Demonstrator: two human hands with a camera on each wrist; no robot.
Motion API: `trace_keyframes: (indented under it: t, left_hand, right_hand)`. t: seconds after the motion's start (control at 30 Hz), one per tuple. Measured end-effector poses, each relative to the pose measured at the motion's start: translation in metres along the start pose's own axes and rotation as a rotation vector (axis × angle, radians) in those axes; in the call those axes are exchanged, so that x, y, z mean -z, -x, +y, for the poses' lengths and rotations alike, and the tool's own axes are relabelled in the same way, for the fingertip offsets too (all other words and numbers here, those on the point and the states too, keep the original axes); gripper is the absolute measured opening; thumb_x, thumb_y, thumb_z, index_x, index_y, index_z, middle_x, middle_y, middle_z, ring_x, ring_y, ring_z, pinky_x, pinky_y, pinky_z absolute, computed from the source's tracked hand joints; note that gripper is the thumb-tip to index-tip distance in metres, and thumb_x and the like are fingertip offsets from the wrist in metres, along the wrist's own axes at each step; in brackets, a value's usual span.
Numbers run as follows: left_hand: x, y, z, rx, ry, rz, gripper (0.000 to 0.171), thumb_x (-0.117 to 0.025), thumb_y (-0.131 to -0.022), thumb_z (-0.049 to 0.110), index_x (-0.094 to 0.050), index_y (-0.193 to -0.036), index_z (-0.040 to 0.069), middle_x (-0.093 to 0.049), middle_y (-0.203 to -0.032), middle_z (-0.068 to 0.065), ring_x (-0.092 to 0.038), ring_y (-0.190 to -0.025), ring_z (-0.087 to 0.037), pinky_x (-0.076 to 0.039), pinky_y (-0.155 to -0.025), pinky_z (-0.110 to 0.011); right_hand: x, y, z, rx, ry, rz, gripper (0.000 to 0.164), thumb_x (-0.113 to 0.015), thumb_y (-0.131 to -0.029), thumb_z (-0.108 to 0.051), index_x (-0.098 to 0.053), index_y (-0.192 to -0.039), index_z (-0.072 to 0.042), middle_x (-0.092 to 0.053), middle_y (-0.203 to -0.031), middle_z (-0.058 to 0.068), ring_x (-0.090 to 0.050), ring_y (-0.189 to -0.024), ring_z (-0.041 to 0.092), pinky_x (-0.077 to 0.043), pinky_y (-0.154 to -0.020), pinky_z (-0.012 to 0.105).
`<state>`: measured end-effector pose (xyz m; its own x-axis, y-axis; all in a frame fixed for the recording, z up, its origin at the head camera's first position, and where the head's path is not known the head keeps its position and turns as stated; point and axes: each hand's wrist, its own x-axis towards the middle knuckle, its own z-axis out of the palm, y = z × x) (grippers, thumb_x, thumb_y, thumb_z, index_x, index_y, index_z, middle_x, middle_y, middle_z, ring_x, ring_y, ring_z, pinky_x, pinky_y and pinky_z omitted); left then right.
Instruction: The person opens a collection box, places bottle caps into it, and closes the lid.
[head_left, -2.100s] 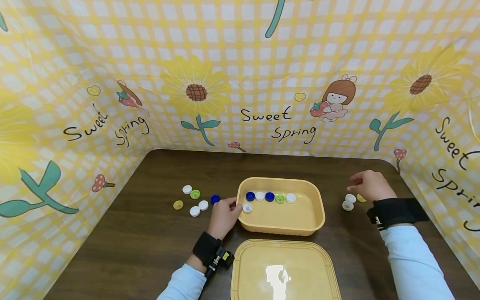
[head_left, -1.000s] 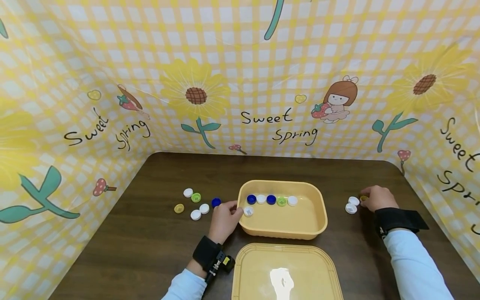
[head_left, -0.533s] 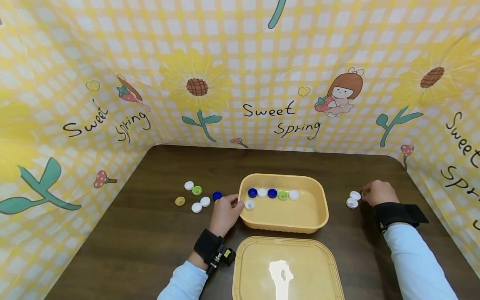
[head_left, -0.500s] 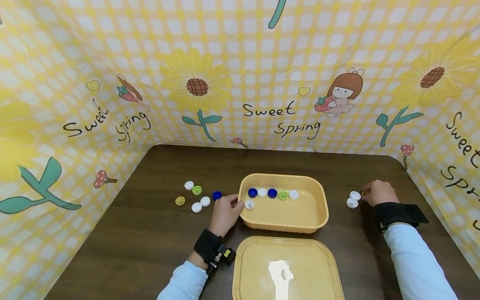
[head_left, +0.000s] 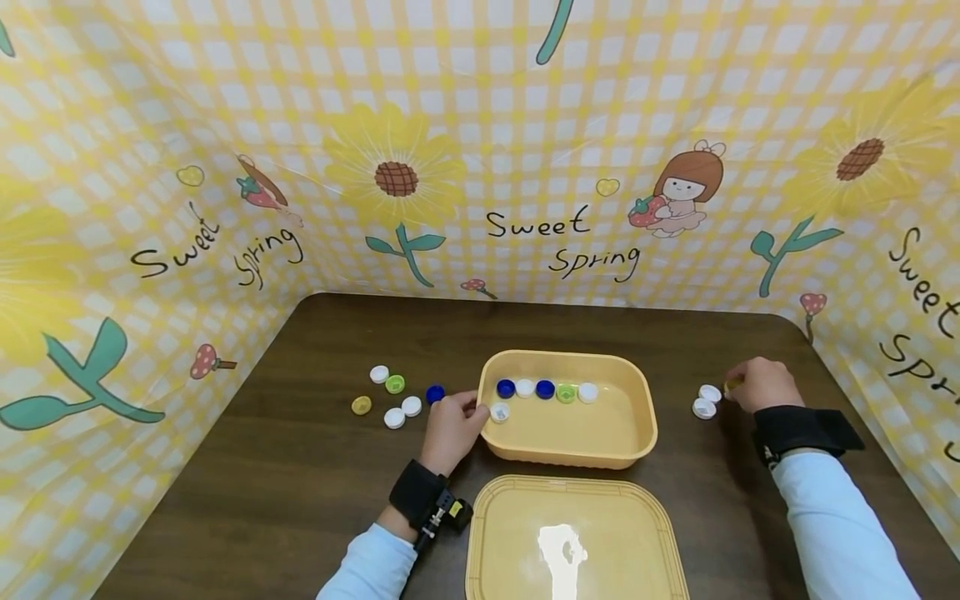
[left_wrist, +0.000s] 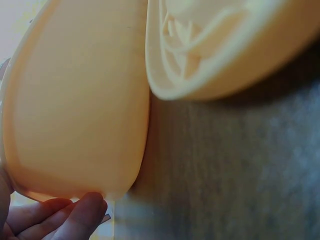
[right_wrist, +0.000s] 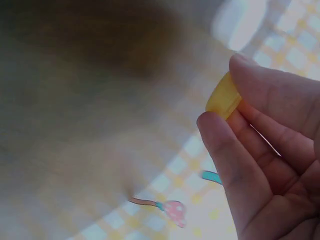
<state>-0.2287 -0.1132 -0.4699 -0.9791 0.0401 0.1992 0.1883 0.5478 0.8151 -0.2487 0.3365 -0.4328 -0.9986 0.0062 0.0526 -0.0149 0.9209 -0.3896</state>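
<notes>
Between the thumb and fingertips of my right hand (head_left: 767, 386) is a small yellow bottle cap (right_wrist: 223, 97), pinched on edge in the right wrist view. Two white caps (head_left: 707, 402) lie just left of that hand. My left hand (head_left: 452, 429) grips the left end of a yellow plastic box (head_left: 592, 433); the left wrist view has the thumb (left_wrist: 89, 212) against its wall. Inside the box, a row of blue, white and green caps (head_left: 545, 390) runs along the back, with one white cap (head_left: 499, 412) in front near the left end.
Left of the left hand lie several loose caps, among them a blue cap (head_left: 434, 393), a green cap (head_left: 394, 384) and a yellow cap (head_left: 362, 406). A yellow lid (head_left: 510, 542) lies in front of the box. Checked cloth (head_left: 540, 167) hangs around the dark table (head_left: 300, 467).
My right hand has come down beyond the two white caps, taken hold of the yellow cap and shifted slightly. The left hand has stayed at the box's end.
</notes>
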Motion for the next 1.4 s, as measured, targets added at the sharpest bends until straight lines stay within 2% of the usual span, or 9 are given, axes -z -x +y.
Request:
trace_keyframes:
  t: [0.17, 0.33, 0.6, 0.73, 0.93, 1.2, 1.4]
  left_hand:
    - [0.001, 0.0, 0.0, 0.006, 0.0, 0.001, 0.027, -0.062, -0.088, 0.008, -0.071, -0.11, -0.004, -0.069, -0.079, -0.004, -0.059, -0.063, -0.01, -0.05, -0.058, -0.024]
    - [0.002, 0.002, -0.002, 0.001, 0.004, 0.0, 0.027, -0.061, -0.087, 0.008, -0.071, -0.109, -0.004, -0.07, -0.079, -0.004, -0.06, -0.064, -0.01, -0.05, -0.058, -0.024]
    - [0.003, 0.001, -0.003, 0.007, 0.014, 0.006, 0.027, -0.062, -0.087, 0.008, -0.071, -0.109, -0.005, -0.071, -0.081, -0.006, -0.061, -0.066, -0.01, -0.052, -0.06, -0.026]
    - [0.002, 0.001, -0.006, 0.005, 0.017, 0.001, 0.027, -0.062, -0.087, 0.006, -0.071, -0.109, -0.005, -0.071, -0.081, -0.006, -0.061, -0.066, -0.01, -0.052, -0.059, -0.026]
    - [0.003, 0.001, -0.005, 0.01, 0.011, 0.005, 0.027, -0.061, -0.087, 0.008, -0.071, -0.11, -0.004, -0.071, -0.083, -0.006, -0.062, -0.067, -0.01, -0.053, -0.061, -0.027]
    - [0.002, 0.001, -0.003, 0.006, -0.004, -0.001, 0.027, -0.062, -0.088, 0.007, -0.071, -0.111, -0.004, -0.071, -0.086, -0.008, -0.063, -0.069, -0.011, -0.053, -0.062, -0.027]
    - [0.0, 0.0, -0.002, -0.002, 0.002, -0.009, 0.027, -0.062, -0.088, 0.007, -0.07, -0.111, -0.005, -0.071, -0.086, -0.008, -0.063, -0.069, -0.011, -0.053, -0.061, -0.026]
  right_hand:
    - [0.014, -0.001, -0.027, 0.062, 0.0, 0.074, 0.025, -0.073, -0.078, -0.002, -0.069, -0.098, 0.012, -0.066, -0.09, 0.029, -0.059, -0.081, 0.047, -0.047, -0.07, 0.056]
    - [0.02, -0.006, -0.062, 0.157, 0.008, 0.127, 0.028, -0.075, -0.078, -0.005, -0.07, -0.102, 0.009, -0.068, -0.093, 0.027, -0.062, -0.083, 0.046, -0.048, -0.074, 0.056]
    - [0.022, -0.014, -0.122, 0.318, 0.033, 0.137, 0.028, -0.078, -0.077, -0.005, -0.072, -0.103, 0.005, -0.069, -0.094, 0.022, -0.064, -0.086, 0.04, -0.05, -0.077, 0.053]
    - [0.014, -0.015, -0.149, 0.379, 0.024, 0.1, 0.025, -0.079, -0.077, -0.003, -0.074, -0.101, 0.003, -0.07, -0.093, 0.019, -0.065, -0.086, 0.035, -0.052, -0.076, 0.049]
    - [-0.001, -0.016, -0.185, 0.427, 0.007, -0.03, 0.026, -0.078, -0.079, -0.002, -0.073, -0.103, 0.004, -0.07, -0.099, 0.017, -0.066, -0.089, 0.031, -0.053, -0.077, 0.043]
    - [-0.025, -0.023, -0.212, 0.489, 0.046, -0.142, 0.025, -0.079, -0.077, -0.004, -0.075, -0.102, 0.001, -0.071, -0.097, 0.012, -0.067, -0.089, 0.028, -0.054, -0.077, 0.038]
    - [-0.045, -0.027, -0.226, 0.593, 0.088, -0.185, 0.009, -0.082, -0.075, -0.005, -0.074, -0.08, -0.004, -0.065, -0.075, 0.002, -0.057, -0.065, 0.015, -0.048, -0.061, 0.029]
